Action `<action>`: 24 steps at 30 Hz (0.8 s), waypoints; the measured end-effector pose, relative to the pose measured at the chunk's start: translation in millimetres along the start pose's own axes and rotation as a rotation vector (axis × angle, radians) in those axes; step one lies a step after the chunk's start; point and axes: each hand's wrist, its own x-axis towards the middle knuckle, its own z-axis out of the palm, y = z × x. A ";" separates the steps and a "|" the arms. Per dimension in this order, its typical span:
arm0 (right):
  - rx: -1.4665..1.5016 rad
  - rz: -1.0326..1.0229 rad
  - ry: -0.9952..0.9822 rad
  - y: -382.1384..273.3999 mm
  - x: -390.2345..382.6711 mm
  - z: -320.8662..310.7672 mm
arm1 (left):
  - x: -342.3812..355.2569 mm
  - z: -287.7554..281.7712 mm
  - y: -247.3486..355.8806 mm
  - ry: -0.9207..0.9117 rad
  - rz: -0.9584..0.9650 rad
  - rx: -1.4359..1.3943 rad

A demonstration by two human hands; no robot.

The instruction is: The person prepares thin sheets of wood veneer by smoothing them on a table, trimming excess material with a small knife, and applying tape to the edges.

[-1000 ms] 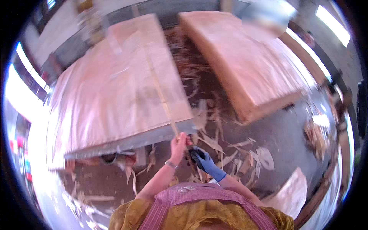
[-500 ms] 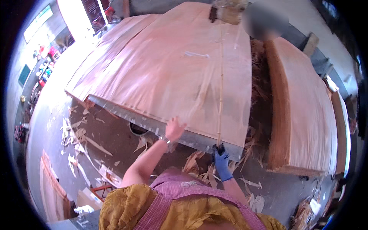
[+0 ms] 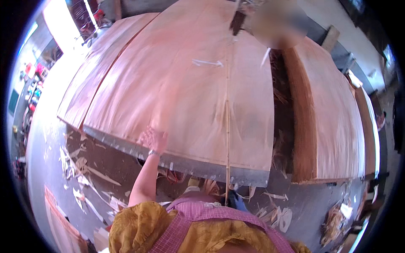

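A wide sheet of pale pinkish wood veneer (image 3: pixel 190 92) lies over a table with a grey front edge (image 3: pixel 190 166). My left hand (image 3: pixel 154 140) rests on the sheet near that edge, fingers spread and holding nothing. A long thin bamboo stick (image 3: pixel 228 139) runs from the far side across the veneer toward my body. My right hand (image 3: pixel 238 201), in a blue glove with dark fingers, grips its near end close to my apron; the apron partly hides this hand. At the far end of the stick a co-worker's dark-gloved hand (image 3: pixel 237 22) is over the sheet.
A thick stack of veneer (image 3: pixel 333 126) stands to the right, past a dark gap. Another sheet (image 3: pixel 105 55) lies at the left. Torn veneer scraps (image 3: pixel 84 173) litter the floor. A co-worker (image 3: pixel 280 23) leans in at the far side.
My right hand has drawn back toward my body with the stick's near end. My left hand has shifted left along the front edge. The co-worker has moved in the view, and the view has turned.
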 end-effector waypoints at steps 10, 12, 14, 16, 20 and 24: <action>-0.063 -0.300 0.054 -58.4 5.7 -5.5 | 12.4 -5.2 30.1 0.173 0.277 -0.254; -0.169 -0.286 0.129 -81.4 8.9 -26.2 | -17.4 -20.8 91.2 0.055 0.348 -0.378; -0.272 -0.432 0.169 -85.2 22.0 -48.3 | -55.7 -42.5 169.3 -0.022 0.489 -0.462; -0.627 -0.573 0.292 -86.9 37.9 -77.0 | -80.9 -39.0 238.3 0.013 0.671 -0.439; -0.789 -0.533 0.348 -123.3 40.2 -101.4 | -128.2 2.6 372.3 -0.026 1.022 -0.398; -0.922 -0.496 0.281 -125.0 57.1 -110.0 | -162.1 67.3 462.8 -0.097 1.157 -0.312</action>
